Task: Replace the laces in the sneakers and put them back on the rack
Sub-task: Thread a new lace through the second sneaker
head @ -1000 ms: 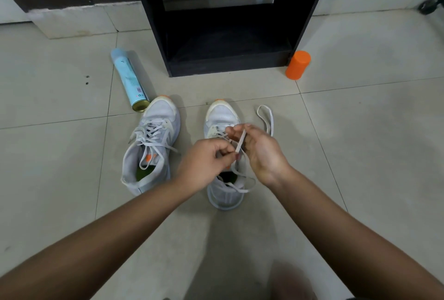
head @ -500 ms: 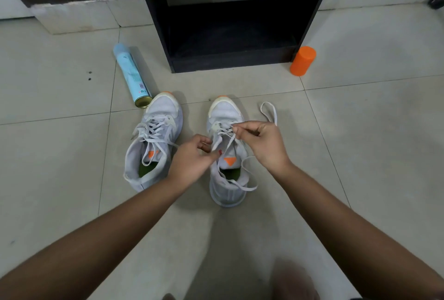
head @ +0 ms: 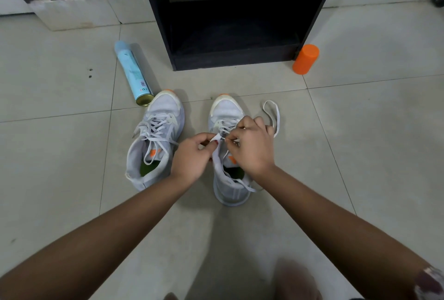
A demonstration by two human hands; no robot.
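Two white sneakers with orange toe tips stand on the tiled floor, toes toward the black rack. The left sneaker is laced, its lace ends loose. Both hands work over the right sneaker. My left hand pinches a flat white lace at the sneaker's eyelets. My right hand pinches the lace just beside it, above the tongue. One lace end loops on the floor to the right of the toe; another trails over the heel.
A light-blue spray can lies on the floor left of the rack, touching the left sneaker's toe. An orange cylinder stands at the rack's right front corner. The rack's lower shelf is dark and open. A knee shows at the bottom edge.
Both hands have moved back together over the right sneaker's eyelets, with the left hand now pinching the lace. The view has tilted down slightly.
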